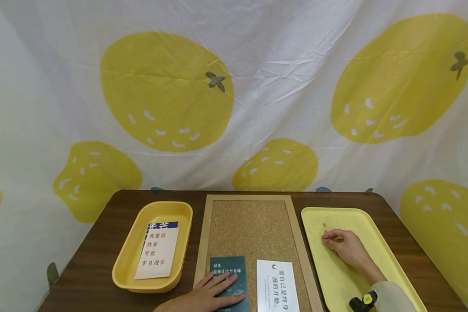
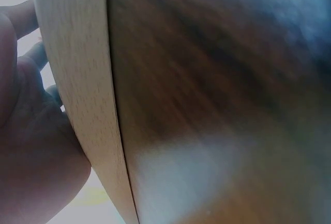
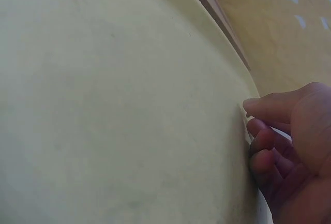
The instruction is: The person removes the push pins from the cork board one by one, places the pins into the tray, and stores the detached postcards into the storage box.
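My left hand (image 1: 214,294) rests with spread fingers on a dark green card (image 1: 239,264) with white writing. That card lies on a wood-framed corkboard (image 1: 253,225). Beside it is a white card (image 1: 278,286) with a round metal thumbtack head (image 1: 274,267) near its top. Over the yellow tray (image 1: 374,242), my right hand (image 1: 349,247) has curled fingers, and thumb and forefinger pinch a tiny thing, seemingly a thumbtack, mostly hidden. Another tiny object (image 1: 324,225) lies on the tray just beyond the fingertips. The left wrist view shows the board's frame (image 2: 77,53) beside the palm.
On the left of the brown wooden table (image 1: 89,268) stands a deep yellow basket (image 1: 125,266) with a white card (image 1: 156,255) overlapping a blue one (image 1: 171,224). A fruit-patterned cloth (image 1: 253,108) hangs behind the table. A black strap with a yellow piece (image 1: 368,298) is on the right wrist.
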Motion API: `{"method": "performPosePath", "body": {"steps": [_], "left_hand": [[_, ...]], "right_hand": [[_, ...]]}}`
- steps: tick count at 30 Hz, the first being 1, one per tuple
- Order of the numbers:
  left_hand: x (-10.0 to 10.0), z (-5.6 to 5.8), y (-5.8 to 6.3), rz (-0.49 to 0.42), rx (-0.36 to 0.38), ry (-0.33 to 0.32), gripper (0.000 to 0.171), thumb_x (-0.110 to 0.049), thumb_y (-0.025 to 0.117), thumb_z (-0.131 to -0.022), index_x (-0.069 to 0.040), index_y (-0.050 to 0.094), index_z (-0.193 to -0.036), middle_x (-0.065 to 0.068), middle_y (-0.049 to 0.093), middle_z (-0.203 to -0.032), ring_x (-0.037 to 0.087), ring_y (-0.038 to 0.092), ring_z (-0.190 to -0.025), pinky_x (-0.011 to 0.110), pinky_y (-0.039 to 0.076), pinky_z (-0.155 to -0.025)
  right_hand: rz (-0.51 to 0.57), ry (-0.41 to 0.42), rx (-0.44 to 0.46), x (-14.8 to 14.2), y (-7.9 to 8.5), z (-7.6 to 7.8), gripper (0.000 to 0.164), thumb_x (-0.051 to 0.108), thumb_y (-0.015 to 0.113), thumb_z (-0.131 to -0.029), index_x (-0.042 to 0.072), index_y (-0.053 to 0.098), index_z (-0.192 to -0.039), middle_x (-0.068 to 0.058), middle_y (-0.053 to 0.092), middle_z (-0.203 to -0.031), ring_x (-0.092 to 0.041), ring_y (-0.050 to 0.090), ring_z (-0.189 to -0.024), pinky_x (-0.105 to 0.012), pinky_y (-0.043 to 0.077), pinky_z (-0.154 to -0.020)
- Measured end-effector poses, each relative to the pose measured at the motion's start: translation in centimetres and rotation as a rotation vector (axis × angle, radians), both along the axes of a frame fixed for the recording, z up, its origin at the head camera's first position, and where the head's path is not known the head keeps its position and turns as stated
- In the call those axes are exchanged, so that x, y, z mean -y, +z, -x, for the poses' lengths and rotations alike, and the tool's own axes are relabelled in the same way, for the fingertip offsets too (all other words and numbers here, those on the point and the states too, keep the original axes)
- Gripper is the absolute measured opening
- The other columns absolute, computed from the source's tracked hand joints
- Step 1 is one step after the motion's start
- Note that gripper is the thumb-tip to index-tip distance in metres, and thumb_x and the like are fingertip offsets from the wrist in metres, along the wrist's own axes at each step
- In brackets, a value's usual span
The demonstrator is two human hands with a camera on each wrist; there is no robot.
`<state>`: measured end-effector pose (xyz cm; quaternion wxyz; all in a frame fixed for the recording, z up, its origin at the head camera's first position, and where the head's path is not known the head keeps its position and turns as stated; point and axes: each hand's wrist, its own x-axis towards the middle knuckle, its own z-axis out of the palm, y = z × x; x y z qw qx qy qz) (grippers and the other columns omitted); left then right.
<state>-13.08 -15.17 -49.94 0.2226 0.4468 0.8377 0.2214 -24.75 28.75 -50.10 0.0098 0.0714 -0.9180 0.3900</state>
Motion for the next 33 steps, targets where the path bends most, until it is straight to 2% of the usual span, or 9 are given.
{"method": "performPosePath", "body": {"steps": [4, 8, 23, 30, 33], "left_hand": [[-0.05, -0.01, -0.05, -0.001, -0.001, 0.001, 0.063, -0.056, 0.045, -0.091, -0.040, 0.020, -0.147, -0.001, 0.008, -0.158, 0.025, 0.008, -0.144, 0.060, 0.015, -0.109], [-0.11, 0.02, -0.16, 0.003, 0.007, 0.006, 0.062, -0.055, 0.046, -0.092, -0.040, 0.020, -0.147, -0.002, 0.007, -0.158, 0.025, 0.008, -0.144, 0.060, 0.014, -0.109], [-0.08, 0.09, -0.47, 0.004, 0.005, 0.010, 0.062, -0.056, 0.046, -0.091, -0.041, 0.020, -0.146, -0.003, 0.007, -0.158, 0.024, 0.007, -0.144, 0.060, 0.013, -0.109], [-0.07, 0.09, -0.52, -0.003, -0.035, -0.001, 0.063, -0.055, 0.046, -0.092, -0.039, 0.020, -0.147, 0.000, 0.008, -0.158, 0.026, 0.009, -0.144, 0.060, 0.016, -0.108], [-0.07, 0.06, -0.45, -0.006, -0.038, -0.002, 0.064, -0.055, 0.046, -0.092, -0.039, 0.020, -0.147, 0.000, 0.008, -0.158, 0.026, 0.009, -0.144, 0.060, 0.016, -0.108]], "right_hand": [[-0.037, -0.005, -0.021, 0.07, 0.08, -0.01, 0.012, 0.016, 0.067, -0.086, 0.008, 0.071, -0.093, -0.015, 0.066, -0.106, -0.007, 0.059, -0.078, -0.021, 0.047, -0.060], [-0.030, 0.001, -0.014, 0.07, -0.04, 0.01, 0.013, 0.017, 0.067, -0.086, 0.007, 0.070, -0.094, -0.016, 0.066, -0.107, -0.011, 0.061, -0.081, -0.021, 0.047, -0.061], [-0.017, 0.005, -0.012, 0.06, -0.13, 0.07, 0.013, 0.015, 0.068, -0.085, 0.006, 0.070, -0.095, -0.016, 0.066, -0.107, -0.012, 0.062, -0.082, -0.021, 0.049, -0.061], [-0.034, 0.005, -0.011, 0.09, 0.11, -0.06, 0.014, 0.014, 0.067, -0.085, 0.006, 0.070, -0.096, -0.015, 0.066, -0.107, -0.013, 0.061, -0.084, -0.021, 0.049, -0.062], [-0.029, 0.011, -0.017, 0.09, 0.23, -0.04, 0.013, 0.011, 0.066, -0.086, 0.005, 0.070, -0.097, -0.014, 0.067, -0.104, -0.011, 0.060, -0.079, -0.022, 0.048, -0.059]]}}
